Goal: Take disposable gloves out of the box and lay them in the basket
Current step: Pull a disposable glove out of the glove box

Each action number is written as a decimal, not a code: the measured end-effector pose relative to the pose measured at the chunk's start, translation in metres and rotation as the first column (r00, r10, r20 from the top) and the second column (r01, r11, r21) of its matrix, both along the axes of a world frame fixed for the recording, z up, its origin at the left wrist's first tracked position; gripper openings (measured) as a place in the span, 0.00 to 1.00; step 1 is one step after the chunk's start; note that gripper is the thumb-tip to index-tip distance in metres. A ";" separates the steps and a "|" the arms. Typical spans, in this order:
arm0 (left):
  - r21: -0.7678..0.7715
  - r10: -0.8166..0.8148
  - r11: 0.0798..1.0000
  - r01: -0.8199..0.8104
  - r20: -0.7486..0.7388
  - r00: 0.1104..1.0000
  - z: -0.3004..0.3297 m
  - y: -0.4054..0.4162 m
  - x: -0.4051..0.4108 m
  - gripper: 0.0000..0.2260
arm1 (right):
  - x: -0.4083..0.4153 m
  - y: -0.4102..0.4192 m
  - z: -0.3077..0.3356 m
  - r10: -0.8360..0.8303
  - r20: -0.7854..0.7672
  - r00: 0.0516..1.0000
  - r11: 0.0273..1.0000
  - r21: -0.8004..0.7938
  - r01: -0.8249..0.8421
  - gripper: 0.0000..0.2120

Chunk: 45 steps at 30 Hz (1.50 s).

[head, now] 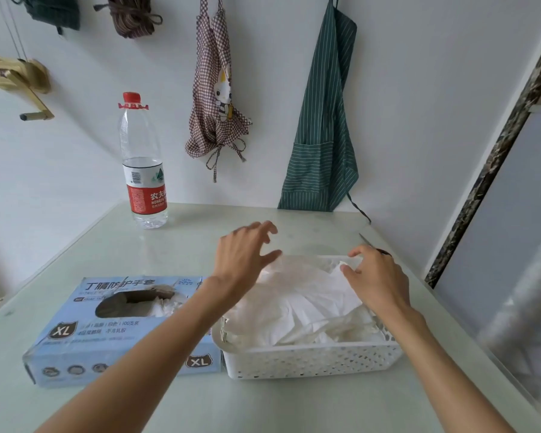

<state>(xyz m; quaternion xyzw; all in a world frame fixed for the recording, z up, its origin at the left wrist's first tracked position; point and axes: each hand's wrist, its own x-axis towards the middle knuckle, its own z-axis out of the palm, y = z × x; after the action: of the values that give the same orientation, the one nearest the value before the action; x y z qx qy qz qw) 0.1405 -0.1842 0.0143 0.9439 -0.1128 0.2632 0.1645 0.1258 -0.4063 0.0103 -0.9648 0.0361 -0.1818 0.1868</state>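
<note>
A light blue glove box (75, 335) marked XL lies on the table at the left, with white gloves showing in its oval opening. To its right stands a white perforated basket (313, 359) heaped with white disposable gloves (306, 307). My left hand (244, 254) hovers over the basket's far left corner with fingers spread and relaxed, its thumb by the edge of the top glove. My right hand (377, 278) is over the basket's far right side and pinches the edge of a white glove between thumb and fingers.
A clear water bottle (142, 164) with a red cap stands at the back left of the pale green table (175, 251). Two aprons hang on the wall behind. A thin dark object (372, 243) lies just beyond the right hand. The table's right edge runs close to the basket.
</note>
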 end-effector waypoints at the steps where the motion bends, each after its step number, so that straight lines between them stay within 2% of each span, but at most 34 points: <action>1: -0.041 0.008 0.999 -0.007 0.014 1.000 0.003 0.006 -0.005 0.12 | -0.003 -0.001 0.001 0.006 0.013 1.000 1.000 -0.002 -0.006 0.14; 3: -0.124 -0.008 0.992 0.010 0.022 1.000 0.009 0.019 -0.014 0.09 | -0.008 -0.003 0.003 0.039 0.089 0.995 0.998 0.039 -0.042 0.12; 5: -0.154 -0.128 0.980 0.124 -0.020 0.992 0.013 0.028 -0.023 0.10 | -0.014 -0.002 0.002 0.139 0.184 0.973 0.983 0.094 -0.158 0.08; 7: -0.049 -0.296 0.955 0.292 -0.211 0.932 0.014 0.027 -0.034 0.12 | -0.018 0.003 -0.001 0.301 0.141 0.943 0.942 0.110 -0.317 0.07; 9: 0.105 -0.325 0.904 0.415 -0.461 0.825 0.009 0.023 -0.042 0.23 | -0.020 0.005 -0.005 0.421 -0.166 0.892 0.907 0.072 -0.415 0.16; 11: 0.215 -0.240 0.865 0.452 -0.614 0.752 0.002 0.022 -0.044 0.33 | -0.020 0.001 -0.009 0.420 -0.480 0.770 0.885 0.026 -0.465 0.27; 14: 0.391 -0.078 0.807 0.443 -0.672 0.736 -0.006 0.020 -0.043 0.41 | -0.018 -0.006 -0.015 0.355 -0.637 0.685 0.876 -0.031 -0.482 0.35; 18: 0.557 0.074 0.718 0.418 -0.658 0.750 -0.011 0.010 -0.046 0.43 | -0.013 -0.003 -0.018 0.326 -0.713 0.620 0.850 -0.065 -0.522 0.37; 21: 0.556 0.074 0.730 0.397 -0.642 0.764 -0.010 0.009 -0.050 0.43 | -0.015 -0.004 -0.014 0.372 -0.685 0.627 0.858 -0.003 -0.513 0.37; 23: 0.484 0.036 0.787 0.383 -0.656 0.754 -0.004 0.014 -0.051 0.45 | -0.017 -0.010 -0.009 0.438 -0.602 0.667 0.870 0.097 -0.483 0.33; 25: 0.390 -0.010 0.843 0.369 -0.676 0.737 0.003 0.020 -0.049 0.46 | -0.018 -0.017 -0.004 0.480 -0.453 0.752 0.872 0.152 -0.465 0.26; 27: 0.366 -0.030 0.851 0.376 -0.681 0.732 0.007 0.026 -0.045 0.45 | -0.017 -0.023 -0.002 0.475 -0.309 0.824 0.880 0.165 -0.445 0.21; 28: 0.390 -0.023 0.837 0.385 -0.677 0.736 0.007 0.026 -0.044 0.44 | -0.016 -0.024 -0.002 0.462 -0.291 0.838 0.887 0.159 -0.434 0.21; 32: 0.544 0.042 0.750 0.376 -0.607 0.793 -0.003 0.021 -0.043 0.39 | -0.013 -0.023 -0.009 0.384 -0.470 0.795 0.910 0.046 -0.413 0.25; 34: 0.533 0.035 0.766 0.359 -0.593 0.804 -0.004 0.019 -0.044 0.40 | -0.014 -0.022 -0.009 0.377 -0.473 0.797 0.916 0.062 -0.396 0.25; 36: 0.460 -0.001 0.824 0.331 -0.583 0.812 0.000 0.023 -0.048 0.41 | -0.019 -0.022 -0.004 0.383 -0.409 0.829 0.918 0.071 -0.389 0.25; 38: 0.383 -0.060 0.875 0.296 -0.522 0.851 0.008 0.032 -0.053 0.37 | -0.026 -0.021 0.001 0.386 -0.282 0.879 0.914 -0.011 -0.405 0.23; 40: 0.366 -0.108 0.894 0.258 -0.383 0.917 0.015 0.044 -0.060 0.27 | -0.035 -0.012 0.007 0.431 -0.167 0.887 0.897 -0.029 -0.442 0.19; 43: 0.375 -0.134 0.902 0.215 -0.230 0.964 0.020 0.054 -0.070 0.14 | -0.049 0.012 0.013 0.570 -0.209 0.794 0.821 0.184 -0.541 0.14; 45: 0.422 -0.120 0.883 0.205 -0.220 0.968 0.019 0.053 -0.073 0.13 | -0.053 0.024 0.014 0.608 -0.285 0.741 0.794 0.232 -0.562 0.13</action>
<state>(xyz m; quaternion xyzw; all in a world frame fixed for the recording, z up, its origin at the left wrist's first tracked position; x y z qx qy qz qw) 0.0674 -0.1308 0.0329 0.9641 -0.2327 0.1257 -0.0225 0.0731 -0.3823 0.0245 -0.9288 -0.2249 0.0609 0.2881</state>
